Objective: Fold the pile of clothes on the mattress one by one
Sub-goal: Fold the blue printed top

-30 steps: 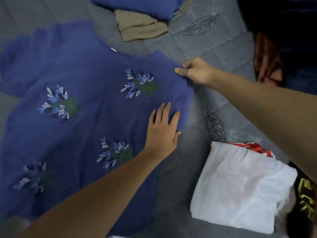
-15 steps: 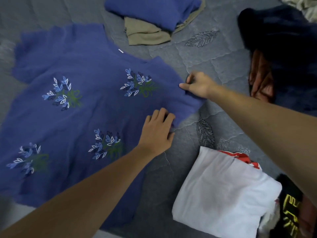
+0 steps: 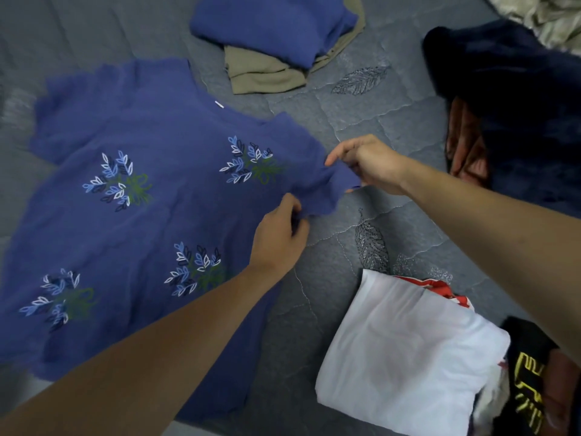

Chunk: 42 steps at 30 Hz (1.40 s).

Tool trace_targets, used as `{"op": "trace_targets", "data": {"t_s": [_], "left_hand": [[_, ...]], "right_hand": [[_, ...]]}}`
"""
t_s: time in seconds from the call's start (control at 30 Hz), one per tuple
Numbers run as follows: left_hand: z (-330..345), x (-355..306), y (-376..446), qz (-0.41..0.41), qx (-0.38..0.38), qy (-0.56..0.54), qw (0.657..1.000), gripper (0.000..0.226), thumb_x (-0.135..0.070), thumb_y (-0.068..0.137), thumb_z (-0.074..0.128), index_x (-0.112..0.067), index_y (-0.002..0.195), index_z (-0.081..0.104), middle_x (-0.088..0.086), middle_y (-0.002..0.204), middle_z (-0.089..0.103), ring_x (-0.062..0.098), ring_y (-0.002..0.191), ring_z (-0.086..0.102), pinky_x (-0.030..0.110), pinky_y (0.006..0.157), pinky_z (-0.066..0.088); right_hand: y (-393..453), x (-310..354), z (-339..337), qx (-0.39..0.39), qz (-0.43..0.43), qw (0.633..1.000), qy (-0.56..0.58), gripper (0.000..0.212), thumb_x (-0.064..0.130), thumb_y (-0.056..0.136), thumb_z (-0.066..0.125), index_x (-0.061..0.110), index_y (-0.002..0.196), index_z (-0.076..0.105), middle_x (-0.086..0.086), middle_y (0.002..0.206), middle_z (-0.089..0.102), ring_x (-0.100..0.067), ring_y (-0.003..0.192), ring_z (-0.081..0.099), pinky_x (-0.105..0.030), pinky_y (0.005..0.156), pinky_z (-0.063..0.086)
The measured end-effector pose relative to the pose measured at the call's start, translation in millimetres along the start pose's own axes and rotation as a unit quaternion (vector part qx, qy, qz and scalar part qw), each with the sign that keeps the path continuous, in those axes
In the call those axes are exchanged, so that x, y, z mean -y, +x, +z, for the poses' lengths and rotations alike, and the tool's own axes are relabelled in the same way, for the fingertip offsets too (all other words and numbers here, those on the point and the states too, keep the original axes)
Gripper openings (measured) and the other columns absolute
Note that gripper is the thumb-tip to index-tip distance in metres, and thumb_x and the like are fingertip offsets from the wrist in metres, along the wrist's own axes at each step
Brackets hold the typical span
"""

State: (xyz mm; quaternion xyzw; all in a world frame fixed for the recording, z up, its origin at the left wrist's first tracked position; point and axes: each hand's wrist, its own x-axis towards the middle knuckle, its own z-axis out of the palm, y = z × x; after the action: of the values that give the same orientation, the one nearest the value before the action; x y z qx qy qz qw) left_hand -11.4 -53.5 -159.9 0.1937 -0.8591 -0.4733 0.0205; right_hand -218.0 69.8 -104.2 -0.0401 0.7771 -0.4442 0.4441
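Observation:
A blue T-shirt (image 3: 151,221) printed with leaf sprigs lies spread flat on the grey quilted mattress (image 3: 361,121). Its right sleeve (image 3: 323,193) is lifted slightly off the mattress. My right hand (image 3: 367,163) pinches the outer end of that sleeve. My left hand (image 3: 279,240) grips the sleeve's lower edge near the armpit, fingers curled into the cloth. The unfolded pile, a dark navy garment (image 3: 509,99) over a brown one (image 3: 465,146), sits at the right.
A folded blue garment (image 3: 270,26) on a folded khaki one (image 3: 264,73) lies at the top. A folded white garment (image 3: 408,350) with red beneath sits at the lower right, next to a black item with yellow print (image 3: 528,382). Pale cloth (image 3: 547,17) shows at the top right corner.
My left hand went from lying flat on the shirt to gripping the sleeve's edge. My right hand kept its pinch and the sleeve has come up off the mattress.

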Motion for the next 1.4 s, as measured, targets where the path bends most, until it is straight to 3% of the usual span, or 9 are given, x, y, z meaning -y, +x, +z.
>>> {"op": "trace_targets", "data": {"t_s": [0.13, 0.2, 0.33, 0.43, 0.73, 0.87, 0.97, 1.2, 1.4], "left_hand": [[-14, 20, 1, -0.134, -0.033, -0.120, 0.983, 0.025, -0.016, 0.099, 0.060, -0.012, 0.078, 0.048, -0.005, 0.065, 0.051, 0.002, 0.059, 0.044, 0.034, 0.060, 0.042], [-19, 30, 5, -0.159, -0.034, -0.150, 0.975, 0.023, -0.020, 0.096, 0.060, -0.014, 0.077, 0.049, -0.006, 0.066, 0.052, 0.007, 0.063, 0.048, 0.046, 0.064, 0.053], [-27, 35, 6, -0.151, -0.057, -0.187, 0.969, 0.015, -0.016, 0.093, 0.059, -0.015, 0.083, 0.049, 0.005, 0.076, 0.056, 0.021, 0.072, 0.054, 0.056, 0.074, 0.054], [-36, 40, 6, -0.169, -0.075, -0.211, 0.960, 0.011, -0.018, 0.095, 0.059, -0.021, 0.089, 0.050, 0.013, 0.088, 0.060, 0.023, 0.080, 0.058, 0.063, 0.077, 0.056], [-104, 68, 16, -0.202, -0.072, -0.218, 0.952, 0.036, -0.024, 0.097, 0.069, -0.014, 0.069, 0.048, -0.013, 0.059, 0.045, 0.014, 0.065, 0.046, 0.064, 0.071, 0.056], [-140, 93, 29, -0.200, -0.079, -0.248, 0.945, 0.020, -0.026, 0.096, 0.063, -0.013, 0.084, 0.055, 0.006, 0.080, 0.062, 0.023, 0.078, 0.061, 0.064, 0.079, 0.057], [-173, 122, 39, -0.197, -0.097, -0.246, 0.944, 0.026, -0.029, 0.096, 0.060, -0.006, 0.088, 0.052, 0.014, 0.086, 0.060, 0.040, 0.086, 0.064, 0.064, 0.076, 0.059], [-280, 189, 68, -0.166, -0.147, -0.179, 0.959, 0.018, -0.027, 0.096, 0.060, -0.024, 0.080, 0.052, -0.005, 0.075, 0.060, 0.024, 0.074, 0.064, 0.056, 0.072, 0.057], [-353, 243, 90, -0.175, -0.160, -0.153, 0.959, 0.018, -0.019, 0.101, 0.060, -0.017, 0.084, 0.055, -0.001, 0.073, 0.060, 0.016, 0.065, 0.057, 0.046, 0.063, 0.057]], "right_hand": [[6, 23, 13, 0.033, 0.014, 0.999, -0.029, 0.047, -0.016, 0.092, 0.034, 0.007, 0.115, 0.069, -0.003, 0.087, 0.062, -0.017, 0.073, 0.064, -0.033, 0.058, 0.063], [11, 30, 26, 0.012, -0.009, 0.995, -0.094, 0.048, -0.018, 0.091, 0.035, 0.005, 0.116, 0.069, -0.008, 0.096, 0.059, -0.023, 0.080, 0.066, -0.033, 0.057, 0.064], [28, 40, 49, -0.023, -0.115, 0.961, -0.249, 0.032, -0.013, 0.092, 0.046, 0.002, 0.096, 0.074, -0.010, 0.076, 0.061, -0.009, 0.051, 0.060, -0.027, 0.053, 0.057], [40, 47, 63, -0.030, -0.213, 0.910, -0.355, 0.017, -0.004, 0.084, 0.061, 0.006, 0.078, 0.073, -0.008, 0.080, 0.057, -0.014, 0.073, 0.055, -0.029, 0.075, 0.045], [71, 94, 118, 0.020, -0.185, 0.927, -0.326, 0.036, 0.021, 0.101, 0.063, 0.008, 0.069, 0.054, -0.007, 0.065, 0.046, -0.014, 0.064, 0.039, -0.033, 0.061, 0.034], [92, 120, 150, 0.014, -0.214, 0.907, -0.362, 0.051, 0.031, 0.102, 0.064, 0.008, 0.062, 0.040, -0.003, 0.061, 0.029, -0.014, 0.061, 0.027, -0.038, 0.058, 0.024], [113, 141, 186, 0.014, -0.258, 0.885, -0.388, 0.043, 0.029, 0.104, 0.060, 0.005, 0.070, 0.047, -0.001, 0.061, 0.037, -0.018, 0.063, 0.035, -0.037, 0.060, 0.027], [169, 214, 303, -0.013, -0.382, 0.816, -0.435, 0.037, 0.043, 0.104, 0.048, 0.016, 0.081, 0.055, -0.010, 0.077, 0.065, -0.037, 0.079, 0.060, -0.044, 0.067, 0.044], [219, 261, 373, -0.041, -0.382, 0.816, -0.432, 0.038, 0.047, 0.105, 0.046, 0.016, 0.091, 0.063, -0.016, 0.092, 0.071, -0.042, 0.090, 0.063, -0.046, 0.071, 0.047]]}}
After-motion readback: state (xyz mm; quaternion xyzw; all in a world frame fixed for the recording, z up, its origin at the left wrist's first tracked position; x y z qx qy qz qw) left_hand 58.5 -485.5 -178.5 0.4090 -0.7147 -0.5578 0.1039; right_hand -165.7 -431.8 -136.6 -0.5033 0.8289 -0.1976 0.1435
